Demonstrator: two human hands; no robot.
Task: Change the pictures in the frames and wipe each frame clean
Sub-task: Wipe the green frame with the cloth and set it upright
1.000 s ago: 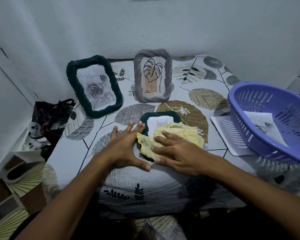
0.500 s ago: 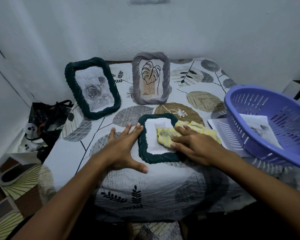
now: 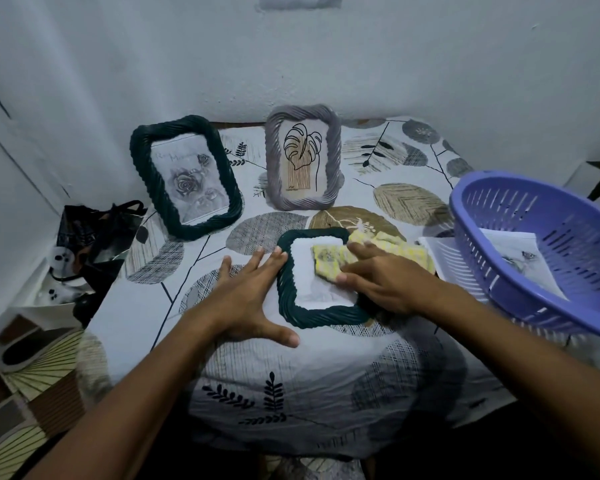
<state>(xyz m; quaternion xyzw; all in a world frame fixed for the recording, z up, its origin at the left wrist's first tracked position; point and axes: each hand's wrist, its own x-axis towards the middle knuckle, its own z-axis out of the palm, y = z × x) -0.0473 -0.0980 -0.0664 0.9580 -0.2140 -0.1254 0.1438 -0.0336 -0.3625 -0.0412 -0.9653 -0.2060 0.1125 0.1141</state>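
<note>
While the left hand (image 3: 246, 299) lies flat with spread fingers against the small green frame (image 3: 321, 277) at the table's (image 3: 129, 317) centre, the right hand (image 3: 387, 282) presses a yellow cloth (image 3: 329, 263) (crumpled) onto its glass with straight fingers. Two frames stand at eleven and twelve o'clock.

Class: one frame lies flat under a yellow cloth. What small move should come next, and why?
Probably sweep the yellow cloth leftward: the right hand presses it on the flat frame's right side, the left hand braces the frame, and the left part lies uncovered.

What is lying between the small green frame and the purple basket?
In the head view, the yellow cloth under the right hand, then white paper sheets reaching under the purple basket; the small green frame lies left.
</note>
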